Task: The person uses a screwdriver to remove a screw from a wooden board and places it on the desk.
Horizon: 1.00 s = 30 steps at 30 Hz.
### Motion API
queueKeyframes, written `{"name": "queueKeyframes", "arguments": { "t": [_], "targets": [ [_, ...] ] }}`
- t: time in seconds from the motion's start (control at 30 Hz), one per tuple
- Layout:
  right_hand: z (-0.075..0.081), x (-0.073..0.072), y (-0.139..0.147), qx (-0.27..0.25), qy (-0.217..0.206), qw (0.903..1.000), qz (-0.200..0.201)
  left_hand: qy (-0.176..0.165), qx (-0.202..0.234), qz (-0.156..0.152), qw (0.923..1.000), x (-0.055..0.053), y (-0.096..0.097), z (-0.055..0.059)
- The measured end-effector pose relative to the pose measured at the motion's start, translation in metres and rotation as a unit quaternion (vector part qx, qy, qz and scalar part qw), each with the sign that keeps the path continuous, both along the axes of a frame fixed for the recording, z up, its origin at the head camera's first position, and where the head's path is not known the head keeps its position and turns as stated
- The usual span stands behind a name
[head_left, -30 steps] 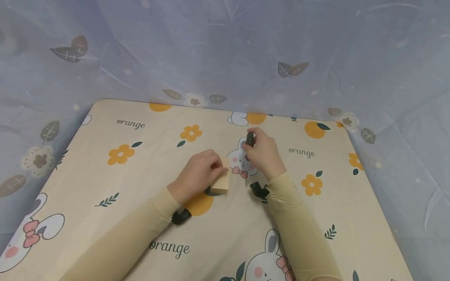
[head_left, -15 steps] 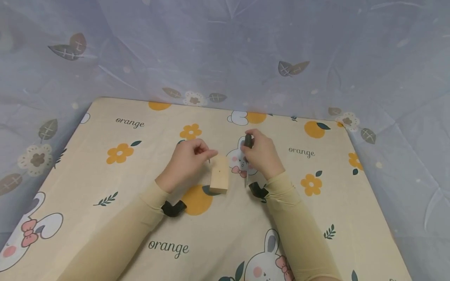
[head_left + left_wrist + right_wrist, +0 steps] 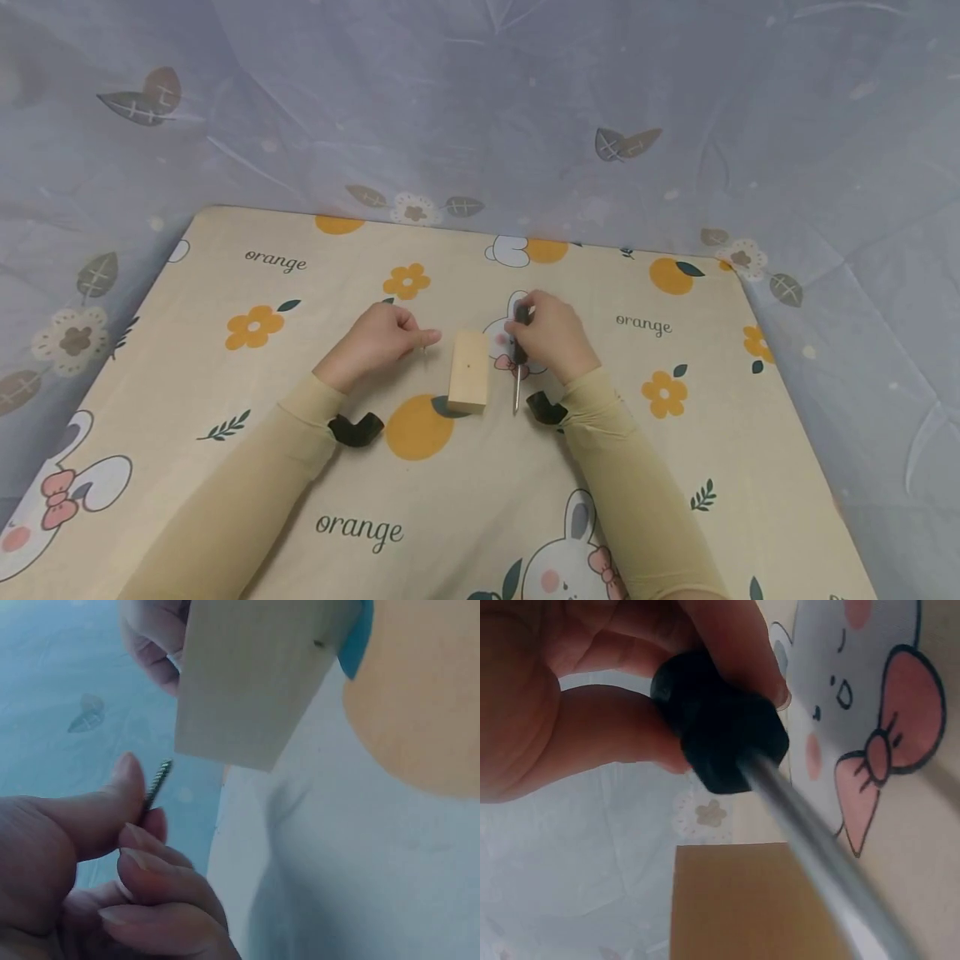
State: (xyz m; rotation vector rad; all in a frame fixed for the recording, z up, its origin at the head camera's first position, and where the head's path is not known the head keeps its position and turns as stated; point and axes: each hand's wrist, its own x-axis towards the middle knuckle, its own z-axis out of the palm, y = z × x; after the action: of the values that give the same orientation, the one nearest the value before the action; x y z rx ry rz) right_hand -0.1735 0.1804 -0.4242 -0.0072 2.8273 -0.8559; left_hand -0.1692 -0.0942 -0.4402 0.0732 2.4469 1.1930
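Observation:
Between the two hands a pale wooden block [image 3: 468, 375] lies on the table, with a small dark hole in its top face. To its left, my left hand [image 3: 380, 340] pinches a screw [image 3: 157, 784] between thumb and finger, its threaded end showing in the left wrist view. On the block's other side my right hand [image 3: 553, 335] grips a screwdriver [image 3: 519, 350] by its black handle, the metal shaft slanting down toward the tabletop. Close up in the right wrist view, thumb and fingers wrap the handle [image 3: 735, 739]; the shaft's tip runs out of frame.
A cream tablecloth [image 3: 360, 483] printed with oranges, flowers and rabbits covers the table. Behind it hangs a grey-blue curtain [image 3: 480, 108] along the table's far edge. Dark wrist cameras [image 3: 356, 429] sit beneath both sleeves.
My left hand has come off the block and drawn left with the screw, uncovering the hole. The right hand has lowered slightly, and the screwdriver has shifted a little left and toward me.

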Motion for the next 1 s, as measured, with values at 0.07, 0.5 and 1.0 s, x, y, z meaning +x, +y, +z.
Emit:
{"name": "queueKeyframes", "arguments": {
  "t": [0.07, 0.5, 1.0],
  "targets": [
    [-0.002, 0.0, 0.0, -0.007, -0.012, 0.9999, 0.002, -0.014, -0.012, -0.008, 0.9998, -0.002, -0.001, -0.002],
    [-0.015, -0.009, 0.006, -0.012, -0.071, 0.9974, 0.012, -0.114, 0.013, -0.052, 0.9921, -0.02, -0.012, -0.015],
    [-0.011, -0.012, 0.009, -0.026, -0.106, 0.994, -0.005, -0.159, 0.0, -0.031, 0.9868, -0.023, -0.005, -0.013]
  ]
}}
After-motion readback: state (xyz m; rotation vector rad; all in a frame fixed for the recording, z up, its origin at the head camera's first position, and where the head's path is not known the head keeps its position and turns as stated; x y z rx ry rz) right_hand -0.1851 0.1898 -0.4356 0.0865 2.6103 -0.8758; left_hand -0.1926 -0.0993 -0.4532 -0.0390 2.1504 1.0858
